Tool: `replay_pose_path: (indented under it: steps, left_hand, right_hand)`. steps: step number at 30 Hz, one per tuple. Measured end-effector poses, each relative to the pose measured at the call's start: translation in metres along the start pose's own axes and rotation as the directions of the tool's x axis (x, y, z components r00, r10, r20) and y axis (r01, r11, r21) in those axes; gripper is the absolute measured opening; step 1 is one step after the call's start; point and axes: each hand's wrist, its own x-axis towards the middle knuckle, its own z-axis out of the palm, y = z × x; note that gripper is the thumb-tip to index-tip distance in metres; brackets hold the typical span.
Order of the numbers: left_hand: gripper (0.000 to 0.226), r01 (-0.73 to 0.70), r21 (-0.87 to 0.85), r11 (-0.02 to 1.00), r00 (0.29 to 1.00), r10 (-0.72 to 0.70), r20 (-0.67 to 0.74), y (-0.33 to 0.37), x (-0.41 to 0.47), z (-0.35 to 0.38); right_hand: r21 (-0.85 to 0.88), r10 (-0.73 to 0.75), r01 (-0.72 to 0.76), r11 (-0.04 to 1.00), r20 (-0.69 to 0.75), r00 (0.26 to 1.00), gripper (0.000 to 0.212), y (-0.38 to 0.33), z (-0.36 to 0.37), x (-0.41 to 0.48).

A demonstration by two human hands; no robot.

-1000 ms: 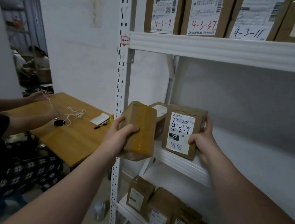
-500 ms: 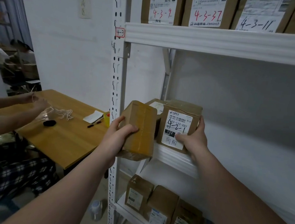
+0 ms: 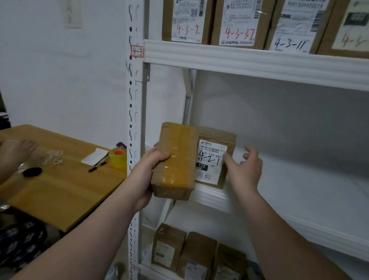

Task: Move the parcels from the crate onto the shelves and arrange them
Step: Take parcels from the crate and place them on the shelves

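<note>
Since a moment ago the right hand (image 3: 245, 169) has let go of the labelled parcel (image 3: 210, 164). It now hangs open just to that box's right, fingers loosely spread. The forefinger tip lies at the edge of the white label; whether it touches, I cannot tell. The left hand (image 3: 147, 176) has brought the taped parcel (image 3: 175, 159) in closer, so this box now overlaps the labelled one's left side from where I look.

That left hand grips the taped parcel from its left, thumb over the front face and fingers wrapped behind. The box is upright and held off the shelf (image 3: 283, 217), its lower end hanging below the shelf's front lip. The labelled parcel, marked 4-2-1, stands upright between the two hands at the shelf's front left corner.

Above both hands, a row of parcels (image 3: 239, 17) marked 4-3-9, 4-3-37 and 4-3-11 fills the higher level. Below the hands, more boxes (image 3: 198, 257) stand side by side on the lowest level.

Left of the left hand is a wooden table (image 3: 51, 195) with a tape roll (image 3: 118, 157), a pen (image 3: 97, 167) and some string (image 3: 53, 157). Another person's hand (image 3: 6, 151) rests on the table, blurred.
</note>
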Motion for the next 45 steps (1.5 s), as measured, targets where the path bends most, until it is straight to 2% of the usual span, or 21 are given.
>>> replay_pose_path:
  steps: [2, 3, 6, 9, 12, 15, 19, 22, 25, 27, 29, 31, 33, 35, 39, 41, 43, 45]
  left_hand:
    - [0.031, 0.033, -0.087, 0.996, 0.996, -0.026, 0.08, 0.006, -0.003, 0.011]
    - [0.029, 0.053, -0.128, 0.99, 0.992, -0.038, 0.12, 0.008, -0.005, 0.017]
    - [0.033, 0.125, -0.221, 0.967, 0.968, -0.07, 0.24, 0.008, -0.008, 0.035]
    - [0.039, 0.221, -0.256, 0.941, 0.937, -0.133, 0.322, 0.004, -0.011, 0.053]
    - [0.045, 0.281, -0.222, 0.934, 0.912, -0.187, 0.366, -0.001, -0.014, 0.07]
    - [0.042, 0.254, -0.147, 0.956, 0.909, -0.183, 0.374, -0.004, -0.021, 0.087]
    - [0.035, 0.067, 0.035, 0.997, 0.922, -0.075, 0.38, -0.011, -0.026, 0.112]
    - [0.035, -0.084, 0.159, 0.984, 0.924, 0.017, 0.382, -0.012, -0.032, 0.131]
    - [0.036, -0.092, 0.187, 0.978, 0.886, -0.005, 0.464, -0.005, -0.044, 0.148]
    - [0.053, -0.066, 0.246, 0.967, 0.831, -0.084, 0.551, -0.001, -0.05, 0.155]
    - [0.087, -0.033, 0.269, 0.963, 0.778, -0.144, 0.611, 0.001, -0.049, 0.161]
    - [0.087, 0.029, 0.18, 0.983, 0.774, -0.136, 0.618, 0.001, -0.045, 0.169]
    - [0.076, 0.115, 0.052, 0.992, 0.812, -0.124, 0.571, 0.002, -0.042, 0.178]
    - [0.07, 0.148, -0.008, 0.989, 0.834, -0.121, 0.538, 0.002, -0.039, 0.186]
    - [0.058, 0.061, 0.19, 0.98, 0.818, -0.159, 0.552, -0.004, -0.038, 0.194]
    - [0.067, 0.021, 0.285, 0.958, 0.808, -0.184, 0.559, -0.005, -0.039, 0.198]
    - [0.071, -0.017, 0.338, 0.941, 0.819, -0.181, 0.545, -0.005, -0.037, 0.203]
    - [0.062, -0.065, 0.385, 0.921, 0.84, -0.158, 0.519, -0.004, -0.035, 0.21]
  right_hand:
    - [0.096, -0.001, -0.005, 0.995, 0.06, 0.998, 0.049, -0.012, -0.01, -0.011]
    - [0.159, 0.015, -0.037, 0.987, 0.134, 0.991, 0.045, -0.018, -0.016, -0.017]
    - [0.269, 0.061, -0.183, 0.946, 0.407, 0.911, 0.039, -0.04, -0.035, -0.038]
    - [0.39, 0.14, -0.363, 0.846, 0.495, 0.858, 0.038, -0.046, -0.054, -0.049]
    - [0.468, 0.189, -0.431, 0.772, 0.478, 0.858, 0.033, -0.046, -0.08, -0.06]
    - [0.516, 0.225, -0.451, 0.729, 0.442, 0.869, 0.034, -0.046, -0.106, -0.072]
    - [0.542, 0.306, -0.46, 0.704, 0.353, 0.884, 0.041, -0.045, -0.135, -0.083]
    - [0.558, 0.32, -0.413, 0.72, 0.262, 0.911, 0.043, -0.043, -0.156, -0.087]
    - [0.603, 0.256, -0.289, 0.744, 0.141, 0.956, 0.043, -0.043, -0.174, -0.088]
    - [0.619, 0.219, -0.211, 0.756, 0.064, 0.974, 0.045, -0.043, -0.182, -0.086]
    - [0.637, 0.203, -0.174, 0.751, 0.028, 0.979, 0.045, -0.043, -0.189, -0.084]
    - [0.651, 0.194, -0.164, 0.741, 0.026, 0.981, 0.042, -0.042, -0.194, -0.082]
    - [0.661, 0.187, -0.158, 0.733, 0.027, 0.982, 0.039, -0.04, -0.201, -0.08]
    - [0.662, 0.181, -0.154, 0.733, 0.028, 0.983, 0.038, -0.037, -0.209, -0.076]
    - [0.633, 0.154, -0.159, 0.757, 0.064, 0.986, 0.037, -0.032, -0.228, -0.066]
    - [0.601, 0.129, -0.156, 0.784, 0.088, 0.988, 0.038, -0.028, -0.238, -0.06]
    - [0.55, 0.102, -0.148, 0.822, 0.114, 0.988, 0.042, -0.024, -0.246, -0.051]
    - [0.489, 0.075, -0.141, 0.861, 0.152, 0.985, 0.05, -0.021, -0.253, -0.042]
